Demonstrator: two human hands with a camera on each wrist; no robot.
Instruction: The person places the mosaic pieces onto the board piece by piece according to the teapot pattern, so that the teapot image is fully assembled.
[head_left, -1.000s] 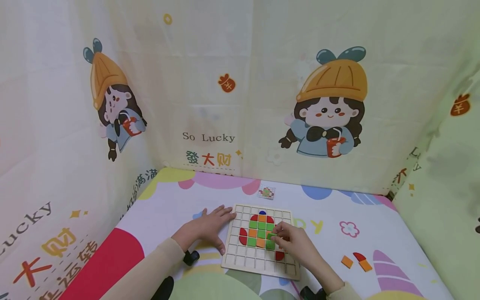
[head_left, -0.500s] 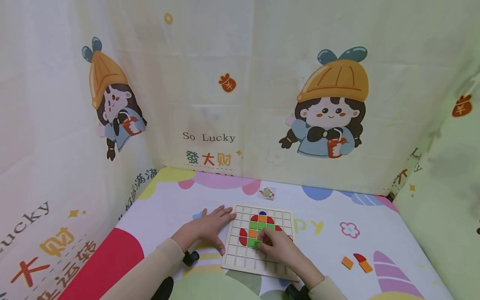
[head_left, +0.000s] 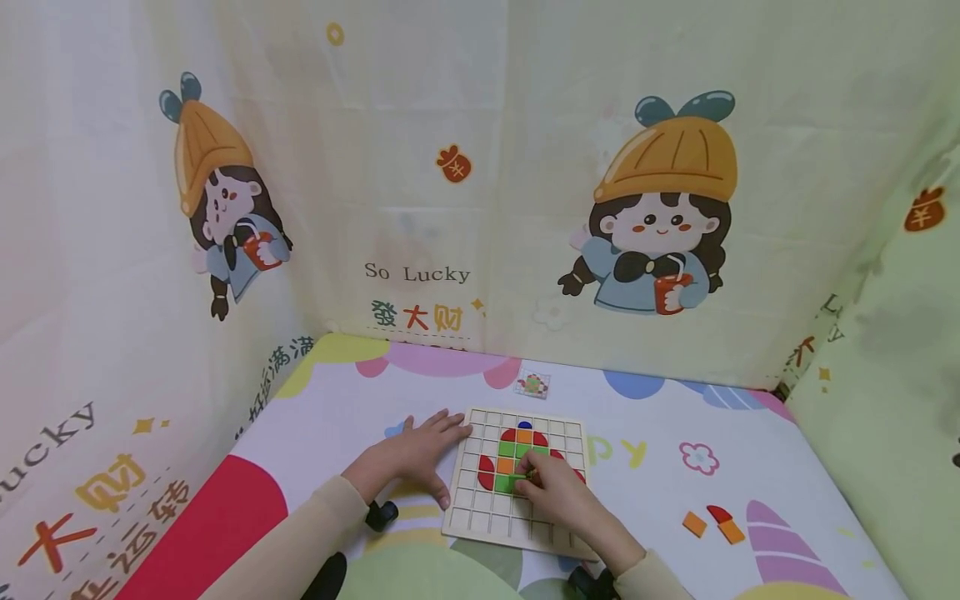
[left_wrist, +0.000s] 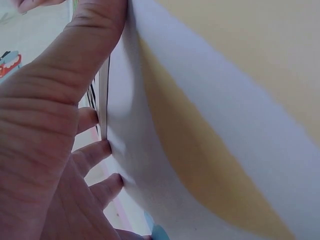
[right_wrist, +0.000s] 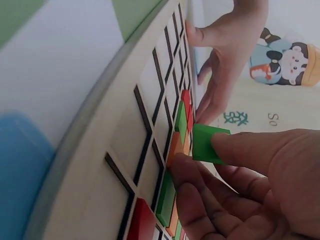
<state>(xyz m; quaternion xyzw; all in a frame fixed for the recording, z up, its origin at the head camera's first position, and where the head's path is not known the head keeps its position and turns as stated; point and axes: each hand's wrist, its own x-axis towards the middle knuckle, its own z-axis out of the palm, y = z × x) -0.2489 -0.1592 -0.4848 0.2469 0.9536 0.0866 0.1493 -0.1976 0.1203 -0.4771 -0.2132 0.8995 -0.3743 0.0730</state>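
A wooden grid board (head_left: 491, 522) lies on the table, its middle filled with red, green, orange and blue tiles in a pattern. Between the thumb and fingers of my right hand (head_left: 562, 493) a green square tile (right_wrist: 204, 144) is pinched, tilted up off the board in the right wrist view. That hand hovers over the pattern and hides its right part in the head view. My left hand (head_left: 416, 454) lies at the board's left edge with fingers spread. In the left wrist view, the fingertips and thumb of the left hand (left_wrist: 60, 125) touch that edge.
Right of the board lie two orange square tiles, one apart (head_left: 694, 524) and one (head_left: 731, 532) touching a red rounded tile (head_left: 718, 513). A small picture card (head_left: 532, 384) lies behind the board. Printed cloth walls (head_left: 525, 208) surround the table.
My right hand has moved left across the pattern with the green tile, then stayed almost in place over the last half second. The left hand has not moved.
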